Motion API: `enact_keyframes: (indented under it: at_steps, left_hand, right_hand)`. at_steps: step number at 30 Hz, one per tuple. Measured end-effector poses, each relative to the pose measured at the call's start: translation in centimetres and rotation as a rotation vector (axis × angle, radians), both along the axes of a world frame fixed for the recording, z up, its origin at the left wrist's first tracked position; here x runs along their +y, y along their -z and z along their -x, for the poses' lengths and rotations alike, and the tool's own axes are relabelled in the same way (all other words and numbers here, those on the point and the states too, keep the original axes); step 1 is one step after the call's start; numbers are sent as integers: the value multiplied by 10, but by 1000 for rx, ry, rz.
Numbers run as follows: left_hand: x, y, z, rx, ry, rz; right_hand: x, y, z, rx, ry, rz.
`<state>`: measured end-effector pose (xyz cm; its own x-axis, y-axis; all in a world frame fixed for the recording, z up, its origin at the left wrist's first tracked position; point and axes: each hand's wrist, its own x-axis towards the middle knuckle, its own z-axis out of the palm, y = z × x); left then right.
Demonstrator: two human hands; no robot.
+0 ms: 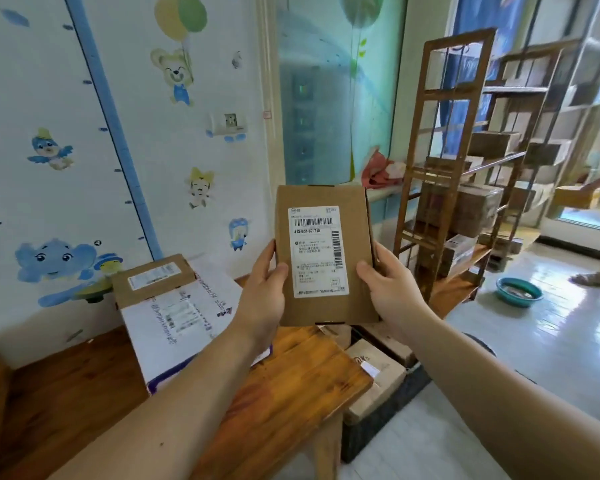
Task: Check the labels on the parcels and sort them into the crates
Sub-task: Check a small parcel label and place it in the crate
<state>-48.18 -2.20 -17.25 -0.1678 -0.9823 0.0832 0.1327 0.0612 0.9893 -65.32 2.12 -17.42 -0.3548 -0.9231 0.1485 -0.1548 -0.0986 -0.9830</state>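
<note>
I see the left hand (264, 289) and right hand (392, 289) gripping the labelled parcel (321, 306) above the desk (291, 382), white mailer (174, 341) behind, crate (371, 434) beside.

Home: cartoon wallpaper (49, 133), shelved parcels (471, 213)

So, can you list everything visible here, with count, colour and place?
held parcel: one, brown with white label, raised upright at centre
table: one, brown wood, lower left
white parcel: one, white, flat on the table
small parcel: one, brown, on top of the white parcel
crate: one, dark, on the floor right of the table
brown parcels: several, brown, inside the crate
shelf rack: one, brown wood, at right
basin: one, teal, on the floor at right
hands: two, left hand and right hand grip the held parcel's side edges
</note>
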Motion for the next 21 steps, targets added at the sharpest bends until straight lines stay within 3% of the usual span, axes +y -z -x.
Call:
enact_keyframes:
  at_steps: [11, 21]
  left_hand:
    - [-51, 21, 93, -51, 138, -28]
    - [-157, 36, 176, -25, 170, -56]
  right_hand:
    - [-25, 18, 86, -63, 133, -43]
    - [-122, 25, 164, -80, 186, -88]
